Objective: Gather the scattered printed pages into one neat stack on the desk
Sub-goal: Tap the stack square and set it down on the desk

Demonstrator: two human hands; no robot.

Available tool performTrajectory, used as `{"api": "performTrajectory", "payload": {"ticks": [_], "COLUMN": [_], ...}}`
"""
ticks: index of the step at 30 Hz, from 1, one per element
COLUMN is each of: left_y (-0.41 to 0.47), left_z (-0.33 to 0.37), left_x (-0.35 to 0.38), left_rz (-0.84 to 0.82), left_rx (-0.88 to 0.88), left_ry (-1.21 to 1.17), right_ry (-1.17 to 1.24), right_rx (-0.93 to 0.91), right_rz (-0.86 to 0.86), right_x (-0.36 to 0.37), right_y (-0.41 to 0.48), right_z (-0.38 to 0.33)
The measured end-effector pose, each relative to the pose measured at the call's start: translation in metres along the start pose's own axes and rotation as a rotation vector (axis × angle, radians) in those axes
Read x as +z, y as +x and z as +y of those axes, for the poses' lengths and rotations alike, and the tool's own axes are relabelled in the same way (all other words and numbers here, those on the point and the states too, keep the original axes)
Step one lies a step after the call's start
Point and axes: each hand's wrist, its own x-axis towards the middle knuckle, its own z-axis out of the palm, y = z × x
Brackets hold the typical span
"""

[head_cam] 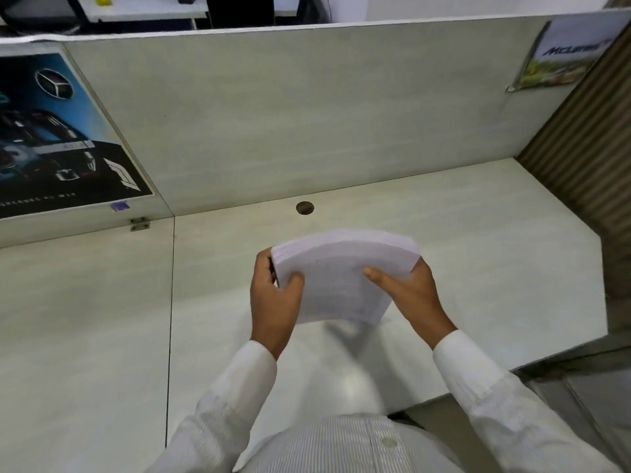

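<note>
Now the stack of pages [336, 278] is clasped at mid-frame by the left hand [273, 302] and right hand [406, 291] (each grip closed on an edge); edges are best tapped square on the surface [478, 250].

Car poster [58, 131] and brochure [566, 56] on partition [290, 114], cable hole [305, 208] below.

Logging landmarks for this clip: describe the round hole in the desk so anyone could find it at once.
Start at the pale desk and go to its back edge, below the partition wall. The hole sits just beyond the paper stack held in both hands. It is the only dark round spot on the bare surface; the metal bracket to its left is rectangular.
</note>
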Motion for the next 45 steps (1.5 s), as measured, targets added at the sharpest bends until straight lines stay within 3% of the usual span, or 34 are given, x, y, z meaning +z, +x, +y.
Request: {"api": "performTrajectory", "payload": {"ticks": [3, 6, 10, 12, 16, 19, 22, 24, 27, 33, 36, 38, 40, 42, 45], "left_y": [0.007, 0.016, 0.029, 0.032, 0.035, 0.038, 0.050, 0.064, 0.086, 0.089, 0.076, 0.063, 0.047, 0.031, 0.017], "left_z": [0.006, 0.029, 0.065, 0.074, 0.069, 0.073, 0.083, 0.089, 0.098, 0.073, 0.018, -0.011, -0.033, -0.041, -0.036], "left_x": [-0.011, -0.028, -0.023, 0.000, 0.043, 0.057, 0.062, 0.058, 0.038, 0.001, -0.013, -0.016, -0.014, -0.009, -0.006], "left_rz": [-0.069, -0.237, -0.472, -0.505, -0.512, -0.506, -0.544, -0.585, -0.592, -0.473, -0.368, -0.316, -0.262, -0.169, 0.072], "left_rx": [0.064, 0.114, 0.247, 0.320, 0.348, 0.333, 0.372, 0.310, 0.122, -0.333, -0.657, -0.765, -0.733, -0.572, -0.292], "left_ry": [0.064, 0.271, 0.946, 1.146, 1.360, 1.446, 1.509, 1.473, 1.262, 0.591, 0.353, 0.367, 0.390, 0.344, 0.141], "right_ry": [0.004, -0.005, 0.011, 0.020, 0.023, -0.107, -0.193, -0.189, 0.020, 0.473, 0.358, 0.143, -0.042, -0.134, -0.077], "right_rx": [0.038, 0.085, 0.104, 0.098, 0.127, 0.155, 0.284, 0.440, 0.642, 0.627, 0.630, 0.612, 0.553, 0.423, 0.226], "right_rz": [-0.014, -0.072, -0.232, -0.284, -0.281, -0.322, -0.270, -0.184, -0.156, -0.323, -0.349, -0.390, -0.378, -0.277, -0.124], "right_x": [-0.004, -0.010, -0.020, -0.022, -0.024, -0.030, -0.042, -0.049, -0.055, -0.045, -0.051, -0.053, -0.047, -0.036, -0.028], "right_y": [0.007, 0.014, 0.021, 0.025, 0.039, 0.046, 0.049, 0.046, 0.038, 0.034, 0.047, 0.054, 0.055, 0.055, 0.055], "right_z": [0.005, 0.005, 0.005, 0.007, 0.020, 0.042, 0.079, 0.100, 0.115, 0.099, 0.084, 0.079, 0.073, 0.061, 0.041]}}
